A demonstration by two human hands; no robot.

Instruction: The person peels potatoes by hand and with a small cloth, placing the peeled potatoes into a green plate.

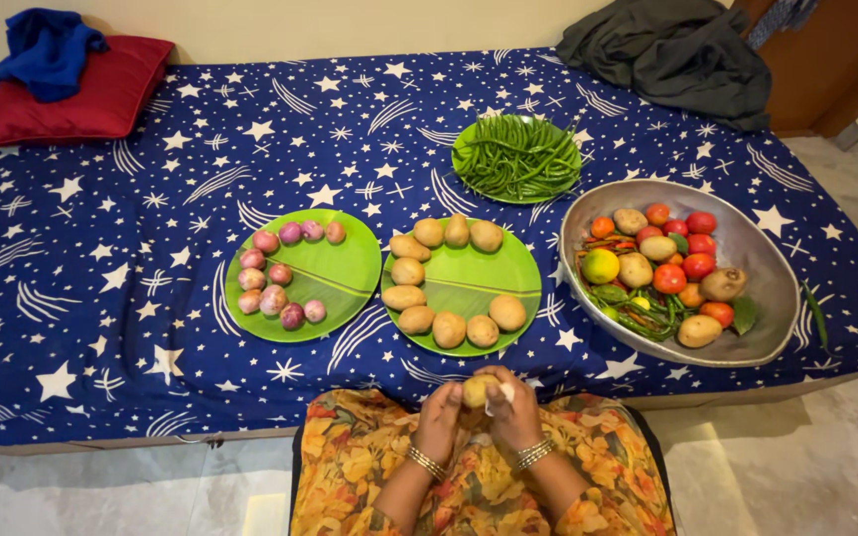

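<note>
- Potato (pixel 479 390): one, yellowish, held over my lap at the near edge of the bed (pixel 151 328); both hands share it, so it sits steady between them.
- Left hand (pixel 439 417): grip closed around the potato's left side, fingers curled up to cradle it.
- Right hand (pixel 515 412): grip closed on the potato's right side; a small white scrap (pixel 504 393) shows at the fingertips, kind unclear.
- Middle green plate (pixel 469 283): potatoes ranged around its rim, centre bare, directly ahead of my hands.
- Left green plate (pixel 335 273): small pink onions, likewise rimmed.
- Far green plate (pixel 461 151): heap of green chillies.
- Metal bowl (pixel 747 253): mixed tomatoes, potatoes and chillies, unsorted, to my right.
- Red cushion (pixel 101 99), blue cloth (pixel 47 50), dark garment (pixel 672 55): at the bed's far corners, well apart from the produce.
</note>
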